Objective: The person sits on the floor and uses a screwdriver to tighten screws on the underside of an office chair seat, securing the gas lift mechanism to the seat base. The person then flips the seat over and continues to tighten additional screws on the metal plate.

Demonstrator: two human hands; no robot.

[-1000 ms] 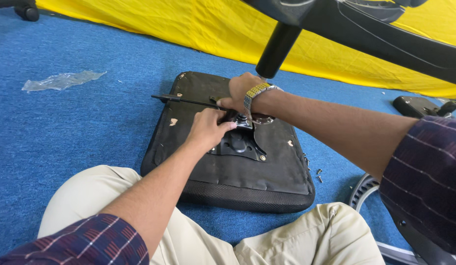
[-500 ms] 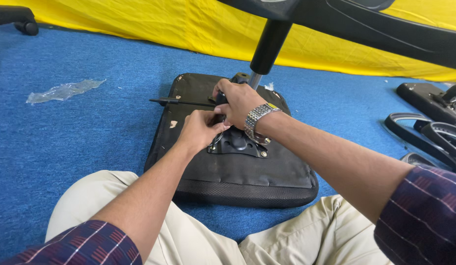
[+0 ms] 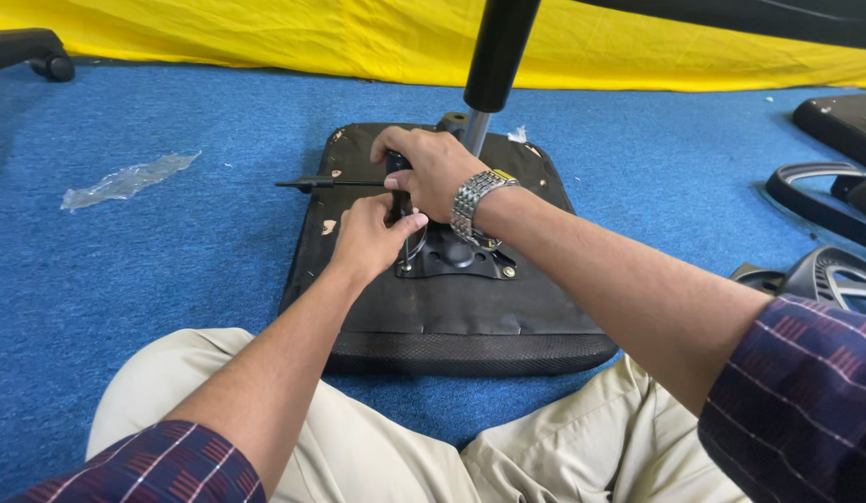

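Seated on the blue carpet (image 3: 172, 279), I work on an upturned black seat cushion (image 3: 470, 317) lying just past my knees. My right hand (image 3: 431, 169) is closed around a dark part at the top of the metal mounting plate (image 3: 456, 261); my left hand (image 3: 372, 233) sits just below it, fingers curled in, though whether they pinch anything I cannot tell. The thin black lever (image 3: 335, 183) juts out to the left of my grip, and the gas cylinder (image 3: 493, 65) rises right behind it. If my right hand slips, I judge the plate could shift on the cushion, or the tall cylinder could tip toward me.
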